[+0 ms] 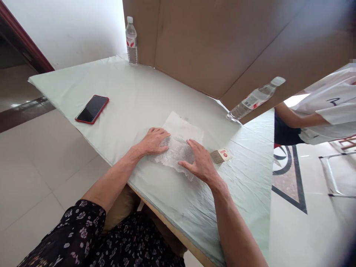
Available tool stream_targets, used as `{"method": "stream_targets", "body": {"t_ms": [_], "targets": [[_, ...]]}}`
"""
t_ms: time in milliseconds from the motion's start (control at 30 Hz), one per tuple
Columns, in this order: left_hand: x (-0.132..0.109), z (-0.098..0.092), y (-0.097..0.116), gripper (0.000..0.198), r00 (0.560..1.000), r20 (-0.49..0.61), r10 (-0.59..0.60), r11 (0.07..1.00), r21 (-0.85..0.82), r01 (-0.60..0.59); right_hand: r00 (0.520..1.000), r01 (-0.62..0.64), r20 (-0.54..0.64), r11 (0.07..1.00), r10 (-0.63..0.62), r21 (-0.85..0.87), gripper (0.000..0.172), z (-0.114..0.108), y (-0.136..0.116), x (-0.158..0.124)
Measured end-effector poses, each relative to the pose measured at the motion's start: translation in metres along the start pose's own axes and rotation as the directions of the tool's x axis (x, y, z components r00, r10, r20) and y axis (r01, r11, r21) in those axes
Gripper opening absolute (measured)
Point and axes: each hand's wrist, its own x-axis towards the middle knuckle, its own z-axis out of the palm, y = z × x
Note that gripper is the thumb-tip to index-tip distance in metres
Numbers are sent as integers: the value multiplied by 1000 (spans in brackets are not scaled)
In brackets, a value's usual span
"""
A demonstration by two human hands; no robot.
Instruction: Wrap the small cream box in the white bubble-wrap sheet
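Note:
A sheet of white paper (183,128) lies on the table, its near part covered with a spread of small greyish grains (178,148) or a crinkled clear film; I cannot tell which. My left hand (156,141) rests at the left edge of this patch, fingers stretched and thumb apart. At its right edge is my right hand (198,159), with thumb and fingers spread. Nothing shows in the grasp of either hand. Just right of my right hand sits a small beige box (220,155) with a red label.
A cardboard partition (189,44) stands along the table's far side. Water bottles stand against it, one upright (131,42) and one leaning in view (256,99). A red-cased phone (92,109) lies at left on the pale tablecloth (119,89). Another person (319,115) is at right.

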Motion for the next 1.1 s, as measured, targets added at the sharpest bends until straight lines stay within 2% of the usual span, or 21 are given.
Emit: {"method": "stream_targets", "body": {"t_ms": [67, 133, 233, 333, 600, 900, 1033, 1100], "targets": [[-1, -2, -1, 58, 999, 45, 13, 1000, -13, -12, 993, -32, 110, 999, 33, -8, 87, 8, 9, 4], [-2, -4, -3, 68, 996, 85, 25, 999, -25, -23, 986, -16, 167, 1000, 15, 6, 94, 11, 22, 3], [-4, -5, -7, 83, 989, 142, 39, 999, -37, -34, 978, 45, 200, 998, -52, 41, 98, 7, 35, 0], [-5, -5, -11, 93, 983, 178, 44, 998, -41, -37, 973, 59, 220, 997, -69, 54, 99, 2, 36, -1], [-7, -7, -12, 98, 975, 217, 50, 998, -54, -40, 962, 17, 270, 997, -36, 75, 102, -4, 33, 0], [-7, -4, -15, 102, 970, 238, 50, 998, -43, -41, 956, -1, 292, 1000, -3, 14, 85, -18, 21, -5], [-7, -6, -17, 103, 965, 259, 48, 998, -51, -36, 948, 13, 316, 999, -25, 39, 88, -17, 27, -4], [-7, -8, -15, 97, 972, 233, 43, 998, -63, -29, 949, 23, 313, 998, -39, 55, 91, -16, 30, -4]]}}
